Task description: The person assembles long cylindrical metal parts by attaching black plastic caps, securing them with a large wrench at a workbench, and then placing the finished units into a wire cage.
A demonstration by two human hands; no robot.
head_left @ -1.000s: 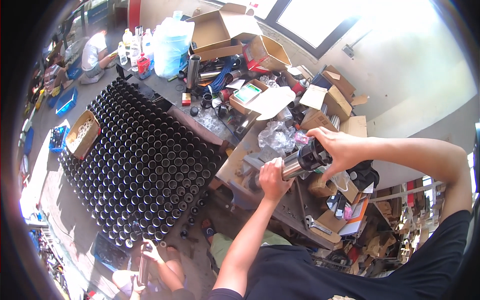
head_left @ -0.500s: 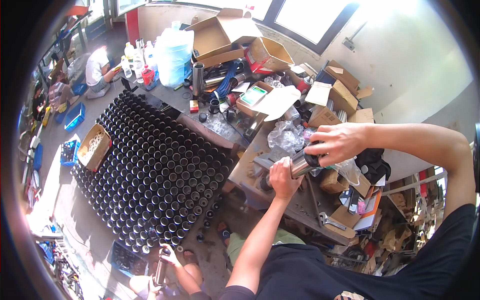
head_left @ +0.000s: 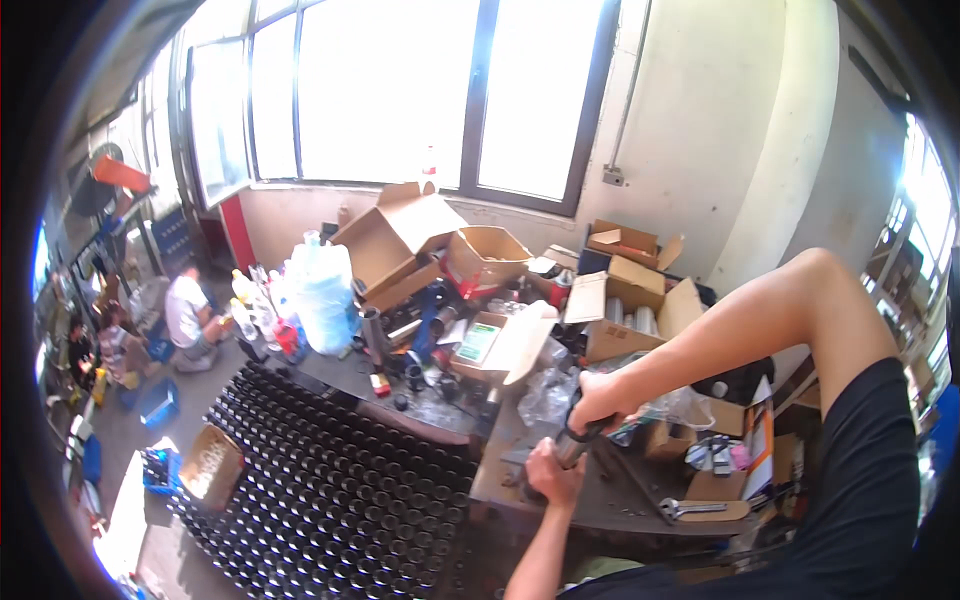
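Over the workbench (head_left: 630, 510), my left hand (head_left: 553, 474) is wrapped round the body of a metal tube (head_left: 571, 449), which is tilted with its upper end away to the right. My right hand (head_left: 602, 398) closes over the tube's black upper end (head_left: 577, 412), its arm bent high across the bench. Part of the tube is hidden by both hands. Clear plastic bags (head_left: 545, 395) lie just beyond them. An adjustable wrench (head_left: 690, 508) rests near the bench's front edge, right of my hands.
Many upright black tubes (head_left: 340, 490) stand packed together at the left, with an open carton (head_left: 212, 468) of pale rings on them. Cardboard boxes (head_left: 395, 240) crowd the far side under the window. People (head_left: 190, 315) sit at the far left.
My view has tilted up, bringing the window in and the near co-worker's hands out of sight. My right hand, formerly with raised fingers on the black end, now wraps it more tightly.
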